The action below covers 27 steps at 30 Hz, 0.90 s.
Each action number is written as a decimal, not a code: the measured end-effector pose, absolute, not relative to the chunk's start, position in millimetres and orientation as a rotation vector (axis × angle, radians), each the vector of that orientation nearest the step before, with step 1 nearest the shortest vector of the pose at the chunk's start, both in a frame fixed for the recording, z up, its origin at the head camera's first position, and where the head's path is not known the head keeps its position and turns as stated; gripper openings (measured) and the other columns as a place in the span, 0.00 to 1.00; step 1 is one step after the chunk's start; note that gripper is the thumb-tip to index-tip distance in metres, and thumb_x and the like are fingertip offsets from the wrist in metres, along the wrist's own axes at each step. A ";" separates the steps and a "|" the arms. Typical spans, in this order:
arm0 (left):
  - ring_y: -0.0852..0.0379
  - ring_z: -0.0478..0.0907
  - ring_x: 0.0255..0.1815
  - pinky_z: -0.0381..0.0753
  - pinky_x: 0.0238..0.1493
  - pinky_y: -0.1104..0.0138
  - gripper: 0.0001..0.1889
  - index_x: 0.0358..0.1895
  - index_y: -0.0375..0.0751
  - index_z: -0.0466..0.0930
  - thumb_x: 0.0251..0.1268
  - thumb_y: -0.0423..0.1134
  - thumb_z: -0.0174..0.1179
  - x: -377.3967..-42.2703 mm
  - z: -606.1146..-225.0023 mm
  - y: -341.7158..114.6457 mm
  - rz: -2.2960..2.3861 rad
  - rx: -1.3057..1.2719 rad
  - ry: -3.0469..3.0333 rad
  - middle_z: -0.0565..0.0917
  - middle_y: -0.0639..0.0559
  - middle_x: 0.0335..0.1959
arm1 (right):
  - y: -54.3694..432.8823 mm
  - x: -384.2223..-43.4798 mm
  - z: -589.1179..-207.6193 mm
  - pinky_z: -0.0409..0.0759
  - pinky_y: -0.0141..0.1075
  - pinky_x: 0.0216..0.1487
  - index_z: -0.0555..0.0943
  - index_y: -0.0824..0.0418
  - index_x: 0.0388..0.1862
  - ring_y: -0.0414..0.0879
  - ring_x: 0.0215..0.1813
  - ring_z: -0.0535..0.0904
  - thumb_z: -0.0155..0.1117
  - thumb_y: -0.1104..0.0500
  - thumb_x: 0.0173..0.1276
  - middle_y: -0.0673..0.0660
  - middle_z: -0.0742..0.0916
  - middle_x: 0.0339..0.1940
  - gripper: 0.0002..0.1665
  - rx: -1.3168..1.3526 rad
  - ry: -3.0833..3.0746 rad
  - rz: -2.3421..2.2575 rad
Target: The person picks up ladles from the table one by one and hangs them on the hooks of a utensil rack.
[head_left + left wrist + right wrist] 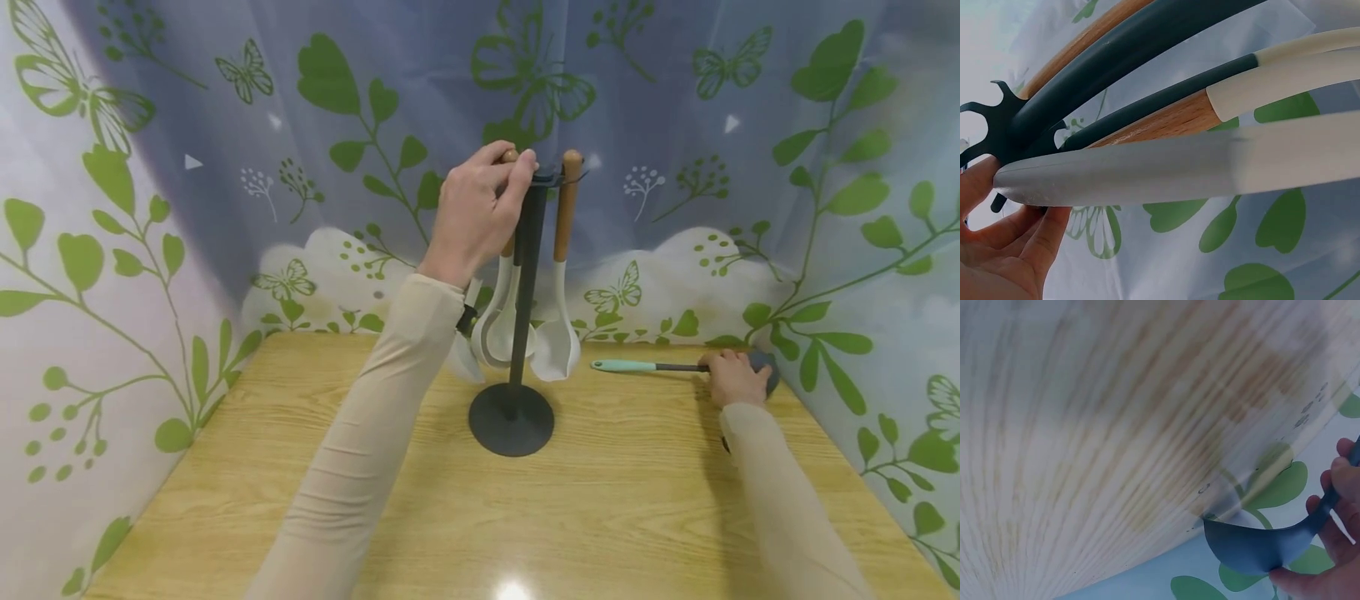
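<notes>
My left hand (480,204) is at the top of a black utensil stand (528,275). In the left wrist view its thumb and fingers pinch the end of a grey-handled white utensil (1122,170), right by the stand's hooked top (1022,125). The utensil's white head (463,360) hangs low, partly hidden behind the sleeve. On the right, my right hand (737,379) grips a dark grey ladle (1254,547) around its neck near the bowl, thumb against the bowl. The ladle's mint-green handle end (628,366) points left, low over the table's back edge.
A wooden-handled white ladle (555,346) and other white-headed utensils hang from the stand. Its round black base (512,421) stands on the wood-grain table (615,500). Behind and at both sides hangs cloth printed with leaves and butterflies (405,100).
</notes>
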<state>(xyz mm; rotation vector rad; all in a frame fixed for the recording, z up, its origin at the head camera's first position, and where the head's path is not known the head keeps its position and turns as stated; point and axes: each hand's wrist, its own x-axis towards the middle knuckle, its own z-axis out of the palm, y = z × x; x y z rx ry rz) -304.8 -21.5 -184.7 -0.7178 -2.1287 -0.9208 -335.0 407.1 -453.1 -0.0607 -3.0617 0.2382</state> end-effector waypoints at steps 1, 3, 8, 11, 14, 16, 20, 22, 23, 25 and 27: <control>0.55 0.79 0.51 0.75 0.50 0.68 0.25 0.46 0.43 0.89 0.80 0.51 0.41 -304.7 -184.6 -21.6 -0.920 -0.719 -2.127 0.81 0.52 0.59 | 408.0 -335.0 -453.5 0.43 0.82 0.59 0.73 0.64 0.66 0.76 0.67 0.58 0.54 0.74 0.70 0.76 0.70 0.65 0.26 -0.048 -3.069 0.245; 0.55 0.79 0.51 0.75 0.50 0.68 0.25 0.45 0.43 0.89 0.80 0.51 0.42 -304.7 -184.7 -21.7 -0.921 -0.724 -2.124 0.81 0.52 0.58 | 408.5 -333.9 -453.2 0.42 0.82 0.60 0.72 0.64 0.67 0.76 0.68 0.58 0.55 0.72 0.70 0.76 0.69 0.66 0.26 -0.019 -3.078 0.256; 0.54 0.78 0.51 0.75 0.49 0.69 0.25 0.40 0.40 0.90 0.80 0.50 0.43 -305.3 -185.1 -20.7 -0.937 -0.741 -2.106 0.80 0.50 0.57 | 405.5 -331.5 -449.3 0.46 0.81 0.60 0.72 0.63 0.67 0.74 0.65 0.63 0.53 0.70 0.73 0.74 0.72 0.63 0.24 0.060 -3.042 0.243; 0.54 0.78 0.51 0.75 0.48 0.69 0.25 0.40 0.39 0.90 0.80 0.49 0.44 -306.2 -185.5 -20.3 -0.946 -0.750 -2.090 0.80 0.50 0.57 | 402.4 -331.7 -444.6 0.52 0.80 0.57 0.73 0.62 0.66 0.73 0.61 0.68 0.51 0.69 0.75 0.73 0.75 0.58 0.22 0.118 -2.993 0.253; 0.55 0.77 0.48 0.74 0.47 0.69 0.25 0.39 0.39 0.89 0.80 0.49 0.44 -306.7 -185.6 -20.6 -0.954 -0.759 -2.077 0.80 0.50 0.55 | 399.7 -331.9 -440.0 0.57 0.79 0.55 0.74 0.62 0.65 0.72 0.57 0.71 0.48 0.66 0.78 0.71 0.77 0.54 0.20 0.173 -2.937 0.289; 0.55 0.76 0.46 0.74 0.45 0.69 0.25 0.37 0.39 0.89 0.79 0.49 0.44 -306.9 -185.5 -20.8 -0.958 -0.763 -2.072 0.80 0.50 0.54 | 398.4 -331.6 -437.5 0.58 0.78 0.54 0.74 0.62 0.65 0.70 0.55 0.73 0.46 0.65 0.79 0.70 0.78 0.52 0.19 0.208 -2.899 0.294; 0.56 0.75 0.45 0.73 0.45 0.69 0.25 0.36 0.39 0.89 0.79 0.50 0.45 -306.8 -185.6 -21.0 -0.973 -0.762 -2.079 0.80 0.51 0.53 | 397.2 -330.2 -435.1 0.58 0.76 0.57 0.75 0.62 0.64 0.68 0.52 0.75 0.44 0.63 0.80 0.69 0.79 0.49 0.19 0.270 -2.825 0.320; 0.57 0.75 0.45 0.73 0.45 0.69 0.25 0.37 0.39 0.89 0.79 0.51 0.45 -306.9 -185.7 -20.8 -0.979 -0.765 -2.082 0.80 0.51 0.53 | 395.9 -329.2 -434.3 0.58 0.74 0.58 0.76 0.62 0.63 0.68 0.52 0.75 0.44 0.63 0.80 0.69 0.80 0.48 0.19 0.298 -2.783 0.329; 0.57 0.75 0.45 0.73 0.45 0.70 0.25 0.37 0.39 0.89 0.79 0.51 0.45 -306.9 -185.9 -20.7 -0.980 -0.767 -2.082 0.80 0.51 0.53 | 394.9 -328.9 -433.7 0.59 0.73 0.57 0.76 0.62 0.63 0.68 0.51 0.75 0.44 0.63 0.80 0.69 0.80 0.48 0.19 0.313 -2.758 0.336; 0.57 0.75 0.45 0.73 0.46 0.70 0.25 0.37 0.39 0.89 0.79 0.51 0.46 -307.1 -186.1 -20.8 -0.977 -0.768 -2.080 0.80 0.51 0.53 | 392.1 -328.5 -432.4 0.62 0.71 0.55 0.77 0.62 0.61 0.67 0.49 0.75 0.46 0.64 0.79 0.68 0.80 0.46 0.18 0.348 -2.698 0.342; 0.57 0.74 0.44 0.72 0.45 0.69 0.25 0.35 0.39 0.88 0.79 0.51 0.46 -307.2 -186.2 -21.0 -0.974 -0.771 -2.075 0.80 0.51 0.52 | 388.6 -329.3 -430.8 0.68 0.68 0.50 0.78 0.63 0.60 0.67 0.46 0.77 0.48 0.65 0.78 0.68 0.81 0.44 0.17 0.381 -2.621 0.349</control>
